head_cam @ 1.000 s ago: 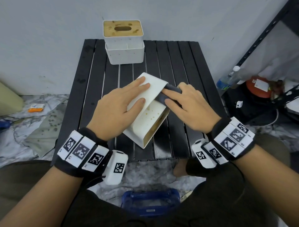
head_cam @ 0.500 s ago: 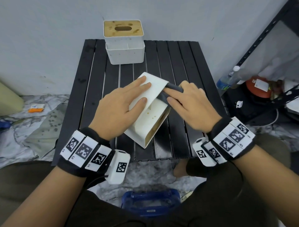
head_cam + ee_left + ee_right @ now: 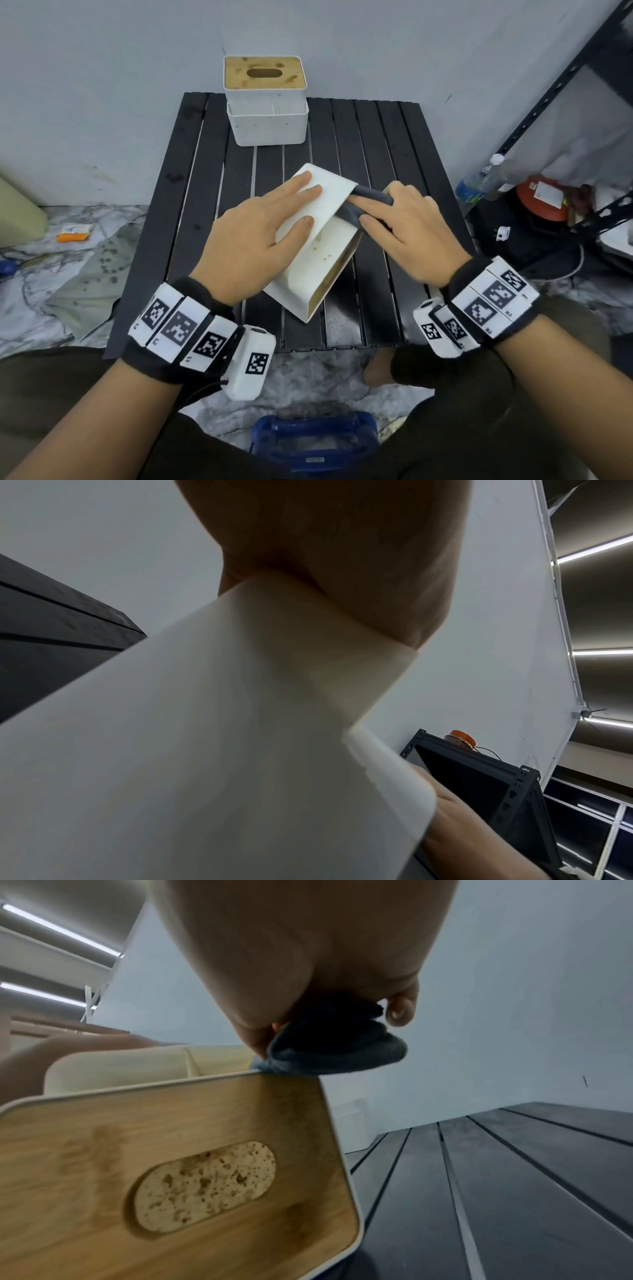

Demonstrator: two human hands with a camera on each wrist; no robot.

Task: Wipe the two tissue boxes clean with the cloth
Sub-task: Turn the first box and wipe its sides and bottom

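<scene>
The left hand (image 3: 260, 236) lies flat with straight fingers on the tipped tissue box (image 3: 318, 253) mid-table to steady it, while the right hand (image 3: 407, 229) pinches the grey cloth (image 3: 363, 205) against its upper side to wipe there.

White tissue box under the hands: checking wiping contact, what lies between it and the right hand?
A dark grey cloth, pressed against the white tissue box by the right hand; head view.

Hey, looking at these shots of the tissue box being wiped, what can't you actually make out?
- Near tissue box, head view: the face under the left hand is covered, so any dirt there is hidden.
- Cloth, head view: mostly under the right hand; its full shape is hidden.
- Far tissue box: its back is out of sight.
- Left wrist view: blurred, so the box surface is unreadable.
</scene>
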